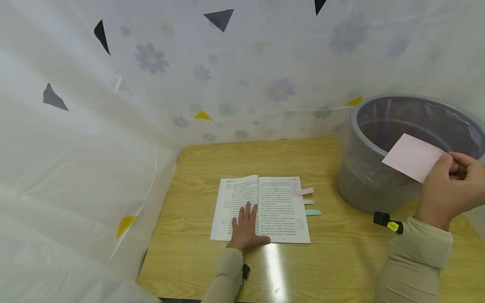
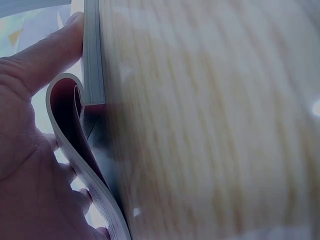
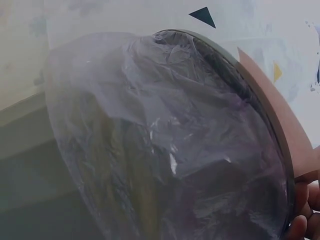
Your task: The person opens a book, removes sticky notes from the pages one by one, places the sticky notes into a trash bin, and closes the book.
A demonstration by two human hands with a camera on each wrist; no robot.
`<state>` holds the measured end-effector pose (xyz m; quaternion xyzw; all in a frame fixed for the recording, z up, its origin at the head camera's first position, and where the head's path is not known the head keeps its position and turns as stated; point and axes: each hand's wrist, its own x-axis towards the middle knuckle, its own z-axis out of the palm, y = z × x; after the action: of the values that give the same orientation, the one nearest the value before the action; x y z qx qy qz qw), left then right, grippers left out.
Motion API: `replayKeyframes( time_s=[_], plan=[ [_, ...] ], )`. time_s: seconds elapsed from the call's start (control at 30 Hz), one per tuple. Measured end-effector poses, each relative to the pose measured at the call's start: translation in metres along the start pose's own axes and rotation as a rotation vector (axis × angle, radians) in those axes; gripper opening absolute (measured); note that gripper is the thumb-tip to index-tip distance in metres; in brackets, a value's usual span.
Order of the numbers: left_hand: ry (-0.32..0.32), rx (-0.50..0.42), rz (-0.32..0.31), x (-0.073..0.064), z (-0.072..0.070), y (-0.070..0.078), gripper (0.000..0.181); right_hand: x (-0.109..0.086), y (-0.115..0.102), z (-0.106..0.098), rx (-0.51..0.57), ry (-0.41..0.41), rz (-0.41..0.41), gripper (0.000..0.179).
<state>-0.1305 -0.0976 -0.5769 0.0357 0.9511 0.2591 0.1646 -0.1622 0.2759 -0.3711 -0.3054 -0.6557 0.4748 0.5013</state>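
An open book [image 1: 282, 210] lies on the wooden table, with pink [image 1: 307, 191], pale green [image 1: 309, 202] and blue [image 1: 313, 212] tabs jutting from its right edge. My left hand [image 1: 244, 231] presses on the left page near the spine, fingers spread and thumb toward the right page. In the left wrist view the book's page block [image 2: 93, 55] stands beside the thumb, and a cover or page bends in a loop. At the right, my right hand [image 1: 456, 185] pinches a square pink paper [image 1: 413, 156] by one corner, in front of the bin's rim. The right wrist view shows the paper [image 3: 285, 120] partly.
A grey bin [image 1: 363, 189] stands on the table's right side, lined with a clear plastic bag [image 3: 150, 105] folded over its rim. Behind and to the left hang flowered and white plastic sheets [image 1: 242, 80] with black and yellow triangles. The table [image 1: 182, 210] reflects light near its front.
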Motion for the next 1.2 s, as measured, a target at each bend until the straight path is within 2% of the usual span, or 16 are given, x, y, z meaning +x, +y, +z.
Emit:
replayKeyframes(
  time_s=[0.33, 0.43, 0.6, 0.8, 0.9, 1.2],
  plan=[
    [0.001, 0.006, 0.001, 0.001, 0.0, -0.001, 0.118, 0.003, 0.0, 0.0, -0.025, 0.022, -0.039, 0.029],
    [0.005, 0.007, 0.003, 0.001, 0.0, -0.001, 0.118, 0.004, -0.005, 0.0, -0.013, 0.024, 0.009, 0.028],
    [0.0, -0.002, 0.003, 0.001, 0.001, -0.001, 0.118, 0.009, -0.015, 0.0, 0.01, 0.046, 0.159, 0.025],
    [0.001, 0.001, -0.002, 0.001, 0.001, -0.001, 0.118, 0.011, -0.023, -0.002, 0.018, 0.062, 0.237, 0.03],
    [-0.002, 0.003, -0.003, 0.001, 0.002, 0.0, 0.118, 0.011, -0.022, -0.004, 0.028, 0.061, 0.233, 0.03],
    [-0.004, 0.003, -0.002, 0.002, 0.002, -0.001, 0.118, 0.012, 0.002, -0.003, -0.042, 0.014, 0.063, 0.015]
  ],
)
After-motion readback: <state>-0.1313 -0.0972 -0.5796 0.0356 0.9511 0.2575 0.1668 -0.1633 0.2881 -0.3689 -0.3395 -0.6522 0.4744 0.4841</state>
